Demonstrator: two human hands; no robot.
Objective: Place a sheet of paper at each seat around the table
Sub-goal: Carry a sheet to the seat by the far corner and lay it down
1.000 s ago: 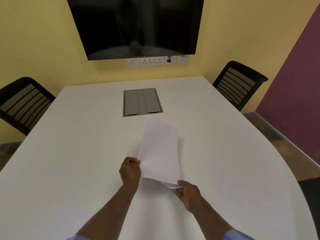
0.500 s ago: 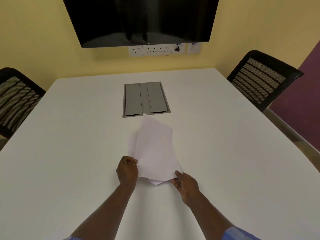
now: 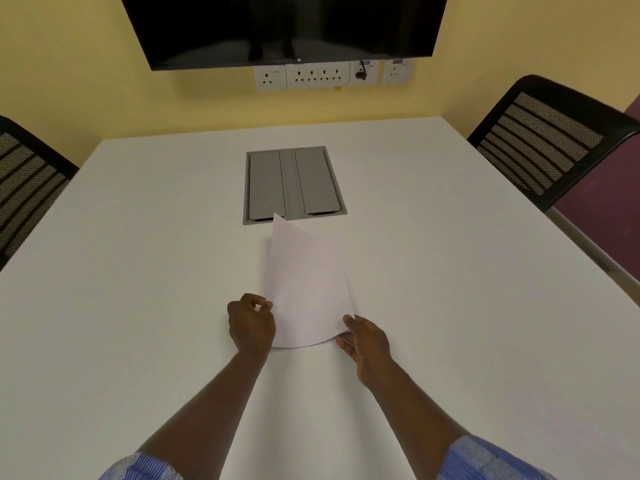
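A thin stack of white paper sheets (image 3: 310, 289) is held just above the middle of the white table (image 3: 138, 271), curved upward along its length. My left hand (image 3: 251, 323) pinches the stack's left edge with curled fingers. My right hand (image 3: 363, 341) grips the near right corner, thumb on top and fingers underneath. The sheets' edges are slightly fanned on the right side. A black mesh chair (image 3: 550, 140) stands at the table's right side and another black mesh chair (image 3: 24, 188) at the left side.
A grey cable hatch (image 3: 294, 183) is set into the table beyond the paper. A dark wall screen (image 3: 284, 26) hangs above a row of power sockets (image 3: 311, 76) on the yellow wall. A purple wall (image 3: 606, 230) lies to the right.
The view has shifted forward and to the left, so the hatch and chairs appear closer. The paper stack has lifted and curled more between my hands, which keep their hold.
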